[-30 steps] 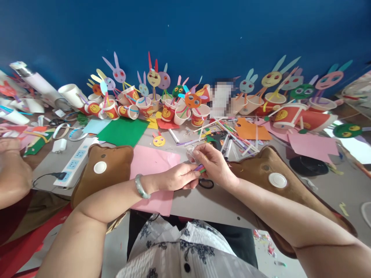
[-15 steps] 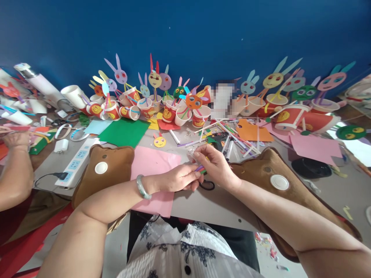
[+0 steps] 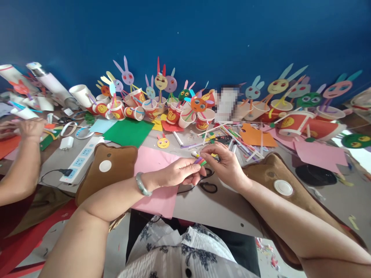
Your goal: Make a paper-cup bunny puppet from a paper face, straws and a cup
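Observation:
Over the near middle of the table, my left hand (image 3: 185, 172) is closed around a small bundle of coloured strips (image 3: 199, 161) in purple, red and green. A jade-like bangle (image 3: 142, 184) circles that wrist. Just to the right, my right hand (image 3: 222, 164) is closed in a pinch at the upper end of the bundle. Small white and yellow bits (image 3: 195, 154) show at its fingertips, too small to name. Under the hands, black loops (image 3: 209, 187) lie on the table; whether they are a cord or handles I cannot tell. Pink paper (image 3: 156, 162) lies below my left wrist.
Brown cushions (image 3: 116, 168) flank my arms, the right one (image 3: 265, 175) under my forearm. Paper cups with rabbit faces (image 3: 174, 112) line the blue wall. Green paper (image 3: 129, 131), a power strip (image 3: 82, 160) and a yellow paper face (image 3: 163, 143) lie around. Another person's arm (image 3: 24, 158) works at left.
My right hand has moved slightly up and right, showing more of the strips' ends. The view has shifted a little left. The other person's hand at left has also moved.

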A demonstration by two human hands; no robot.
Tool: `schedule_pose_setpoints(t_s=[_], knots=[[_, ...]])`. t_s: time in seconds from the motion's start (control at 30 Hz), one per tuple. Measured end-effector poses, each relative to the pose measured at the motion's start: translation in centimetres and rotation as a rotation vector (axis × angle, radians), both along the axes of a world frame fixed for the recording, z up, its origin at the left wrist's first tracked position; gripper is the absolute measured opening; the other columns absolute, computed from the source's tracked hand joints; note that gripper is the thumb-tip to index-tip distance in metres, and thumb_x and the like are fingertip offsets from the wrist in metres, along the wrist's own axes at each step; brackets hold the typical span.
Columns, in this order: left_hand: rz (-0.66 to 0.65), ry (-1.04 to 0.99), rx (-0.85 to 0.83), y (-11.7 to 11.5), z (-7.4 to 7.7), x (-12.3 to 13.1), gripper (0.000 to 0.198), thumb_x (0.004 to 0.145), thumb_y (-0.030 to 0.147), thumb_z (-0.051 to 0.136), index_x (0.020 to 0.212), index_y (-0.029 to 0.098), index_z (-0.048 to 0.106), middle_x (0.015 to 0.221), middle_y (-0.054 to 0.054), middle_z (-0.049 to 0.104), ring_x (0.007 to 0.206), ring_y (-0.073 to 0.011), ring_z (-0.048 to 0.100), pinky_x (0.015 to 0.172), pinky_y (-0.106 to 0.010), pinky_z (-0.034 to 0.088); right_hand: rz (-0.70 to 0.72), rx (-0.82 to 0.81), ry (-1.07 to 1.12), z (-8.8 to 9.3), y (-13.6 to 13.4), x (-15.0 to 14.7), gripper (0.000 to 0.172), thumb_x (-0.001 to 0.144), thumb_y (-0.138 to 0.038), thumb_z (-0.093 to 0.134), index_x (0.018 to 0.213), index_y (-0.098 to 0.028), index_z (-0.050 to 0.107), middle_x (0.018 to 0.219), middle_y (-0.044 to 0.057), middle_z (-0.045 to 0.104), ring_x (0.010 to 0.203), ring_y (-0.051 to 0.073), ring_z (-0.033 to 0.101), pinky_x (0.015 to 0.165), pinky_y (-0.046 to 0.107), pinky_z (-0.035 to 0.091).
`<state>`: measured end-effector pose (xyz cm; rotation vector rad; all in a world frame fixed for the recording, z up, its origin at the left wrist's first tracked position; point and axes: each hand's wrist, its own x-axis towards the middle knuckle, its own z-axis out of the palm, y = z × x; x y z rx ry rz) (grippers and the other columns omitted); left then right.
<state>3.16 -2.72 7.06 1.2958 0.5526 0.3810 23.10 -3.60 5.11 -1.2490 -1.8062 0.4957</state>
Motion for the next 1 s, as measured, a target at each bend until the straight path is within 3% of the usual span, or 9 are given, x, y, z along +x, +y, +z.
schedule_pose_setpoints(t_s=[0.17,0.37,0.6,1.0], knots=[[-0.017,0.003,-0.027,0.0,0.6,-0.1,0.043,0.097,0.054,0.047,0.093,0.013,0.058,0.065,0.001,0.054,0.053,-0.0078,0.042,0.049,-0.023,0.03,0.059,-0.096,0.068,0.3,-0.2,-0.1,0.018,0.094,-0.038,0.059,0.088,-0.023,0.068,0.084,0.004,0.069,0.085,0.021,0.064,0.082,0.037,0.048],[-0.037,-0.049,-0.048,0.0,0.1,-0.1,0.04,0.096,0.051,0.051,0.094,0.012,0.059,0.064,0.001,0.054,0.053,-0.0078,0.043,0.048,-0.022,0.031,0.097,-0.165,0.109,0.6,-0.3,0.0,0.025,0.095,-0.043,0.057,0.096,-0.022,0.071,0.093,0.006,0.072,0.091,0.022,0.066,0.088,0.038,0.05],[-0.023,-0.042,-0.098,0.1,0.5,-0.1,0.04,0.096,0.052,0.05,0.094,0.012,0.06,0.063,0.001,0.056,0.049,-0.0068,0.041,0.046,-0.022,0.029,0.133,-0.202,0.154,0.4,-0.5,0.0,0.03,0.093,-0.05,0.059,0.096,-0.022,0.072,0.095,0.007,0.072,0.092,0.022,0.067,0.089,0.039,0.051],[-0.006,-0.074,-0.112,0.6,-0.4,-0.5,0.037,0.096,0.048,0.053,0.097,0.012,0.063,0.065,0.0,0.057,0.048,-0.0063,0.04,0.044,-0.021,0.028,0.194,-0.271,0.207,1.2,-0.5,0.1,0.037,0.089,-0.057,0.064,0.093,-0.022,0.074,0.089,0.006,0.073,0.086,0.022,0.067,0.079,0.035,0.054]])
